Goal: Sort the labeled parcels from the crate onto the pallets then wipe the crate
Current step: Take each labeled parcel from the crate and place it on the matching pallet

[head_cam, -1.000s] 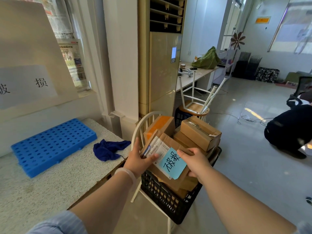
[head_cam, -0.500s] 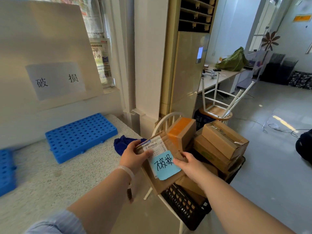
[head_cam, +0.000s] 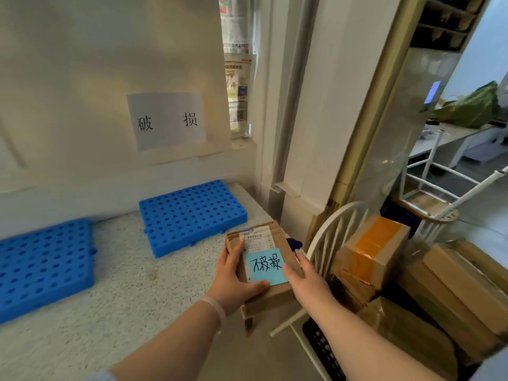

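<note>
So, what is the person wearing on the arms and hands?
Both hands are bare, without gloves or rings that I can see. The left hand has a thin pale translucent band around its wrist, and a light blue sleeve shows near the elbow. The right hand and its forearm are uncovered.

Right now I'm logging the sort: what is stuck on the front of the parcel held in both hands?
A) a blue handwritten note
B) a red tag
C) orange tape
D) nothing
A: a blue handwritten note sits below the white shipping label on the held parcel.
</note>
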The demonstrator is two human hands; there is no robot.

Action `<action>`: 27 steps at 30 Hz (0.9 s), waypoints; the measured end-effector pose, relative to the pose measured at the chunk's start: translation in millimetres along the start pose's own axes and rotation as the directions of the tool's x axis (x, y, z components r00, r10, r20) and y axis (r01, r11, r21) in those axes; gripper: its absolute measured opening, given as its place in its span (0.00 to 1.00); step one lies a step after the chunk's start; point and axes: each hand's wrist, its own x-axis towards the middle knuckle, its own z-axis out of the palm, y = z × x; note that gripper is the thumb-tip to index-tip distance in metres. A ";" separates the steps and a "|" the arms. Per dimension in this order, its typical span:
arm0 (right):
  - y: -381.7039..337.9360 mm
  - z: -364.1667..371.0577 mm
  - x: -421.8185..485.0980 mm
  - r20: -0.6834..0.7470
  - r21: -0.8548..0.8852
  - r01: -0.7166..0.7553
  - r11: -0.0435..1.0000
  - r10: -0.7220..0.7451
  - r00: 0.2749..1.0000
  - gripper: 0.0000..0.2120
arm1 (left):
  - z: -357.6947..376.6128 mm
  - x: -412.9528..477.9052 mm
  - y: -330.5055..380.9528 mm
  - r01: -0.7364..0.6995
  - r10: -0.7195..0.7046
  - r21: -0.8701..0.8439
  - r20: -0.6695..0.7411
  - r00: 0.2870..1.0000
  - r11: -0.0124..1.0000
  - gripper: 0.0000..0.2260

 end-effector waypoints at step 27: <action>-158.5 258.0 243.1 0.424 -0.286 0.299 0.911 -0.160 0.891 0.34 | -237.5 214.7 -137.0 0.166 -0.174 -0.059 -0.183 0.968 0.984 0.48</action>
